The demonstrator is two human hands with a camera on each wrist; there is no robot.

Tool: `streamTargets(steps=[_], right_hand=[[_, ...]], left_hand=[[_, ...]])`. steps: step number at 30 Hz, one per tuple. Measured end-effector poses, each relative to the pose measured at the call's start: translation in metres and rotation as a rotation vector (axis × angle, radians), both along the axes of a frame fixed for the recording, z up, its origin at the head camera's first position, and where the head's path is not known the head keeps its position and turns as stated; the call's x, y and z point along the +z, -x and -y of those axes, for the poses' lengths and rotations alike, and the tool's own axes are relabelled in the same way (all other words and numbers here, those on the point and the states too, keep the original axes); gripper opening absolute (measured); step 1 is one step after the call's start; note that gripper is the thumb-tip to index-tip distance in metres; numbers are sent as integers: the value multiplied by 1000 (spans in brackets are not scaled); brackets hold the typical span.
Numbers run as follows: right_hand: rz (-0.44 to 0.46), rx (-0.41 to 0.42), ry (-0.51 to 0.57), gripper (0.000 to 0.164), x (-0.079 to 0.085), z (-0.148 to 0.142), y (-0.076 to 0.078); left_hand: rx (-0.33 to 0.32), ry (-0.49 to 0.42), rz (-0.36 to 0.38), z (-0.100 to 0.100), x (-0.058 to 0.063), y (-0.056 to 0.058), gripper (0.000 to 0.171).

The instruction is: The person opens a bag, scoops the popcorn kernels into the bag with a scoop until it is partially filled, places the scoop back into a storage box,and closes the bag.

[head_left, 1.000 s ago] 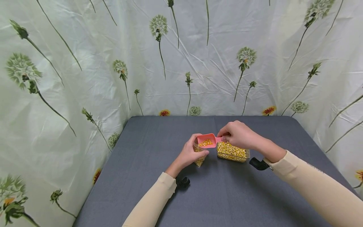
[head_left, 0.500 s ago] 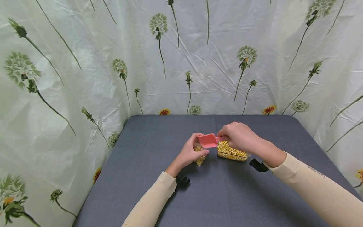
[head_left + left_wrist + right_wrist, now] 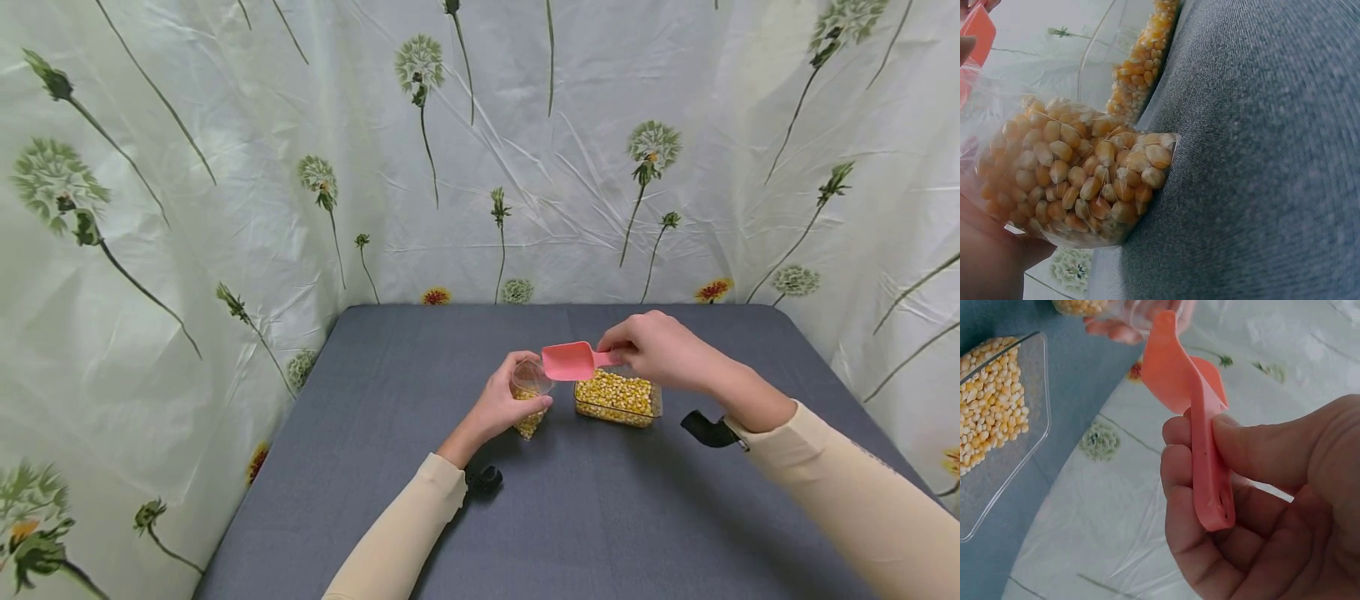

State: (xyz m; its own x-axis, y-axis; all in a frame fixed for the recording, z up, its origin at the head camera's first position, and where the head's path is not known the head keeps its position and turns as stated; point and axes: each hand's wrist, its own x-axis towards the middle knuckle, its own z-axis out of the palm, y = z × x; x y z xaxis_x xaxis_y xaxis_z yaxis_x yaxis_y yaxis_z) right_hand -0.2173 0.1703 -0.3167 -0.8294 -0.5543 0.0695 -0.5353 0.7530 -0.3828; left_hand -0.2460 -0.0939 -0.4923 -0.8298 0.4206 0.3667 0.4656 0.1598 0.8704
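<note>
My left hand [image 3: 510,398] grips a clear plastic bag [image 3: 1079,169] partly filled with corn kernels, its mouth held open at the top. In the left wrist view the bag's lower corner comes right down to the cloth. My right hand [image 3: 652,350] pinches the handle of a pink scoop [image 3: 568,361] between thumb and curled fingers. The scoop's bowl shows bare inside and hangs just right of the bag's mouth, above a clear rectangular container [image 3: 656,402] of corn kernels. In the right wrist view the scoop [image 3: 1204,444] is seen from its handle end.
A grey-blue cloth [image 3: 585,517] covers the table. Behind and to the left hangs a white curtain [image 3: 525,150] printed with dandelions. Black curved pieces stick out at both wrists, one near the left sleeve [image 3: 487,480], one near the right sleeve [image 3: 708,429].
The kernels in the scoop are gone from it, tipped at the bag's mouth. My right hand has then drawn the scoop right and slightly up. My left hand stays in place.
</note>
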Motion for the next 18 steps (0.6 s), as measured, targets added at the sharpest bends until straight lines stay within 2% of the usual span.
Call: streamTargets(steps=[4, 8, 13, 18], right_hand=[[100, -94, 43, 19, -1, -20, 7], [241, -195, 99, 20, -12, -41, 17], [376, -241, 185, 19, -40, -58, 31], [447, -271, 243, 18, -69, -65, 40]], left_hand=[[-9, -5, -12, 0, -1, 1, 61], [-12, -4, -12, 1, 0, 1, 60], [-9, 7, -10, 1, -1, 1, 59], [-11, 13, -9, 0, -1, 0, 59]])
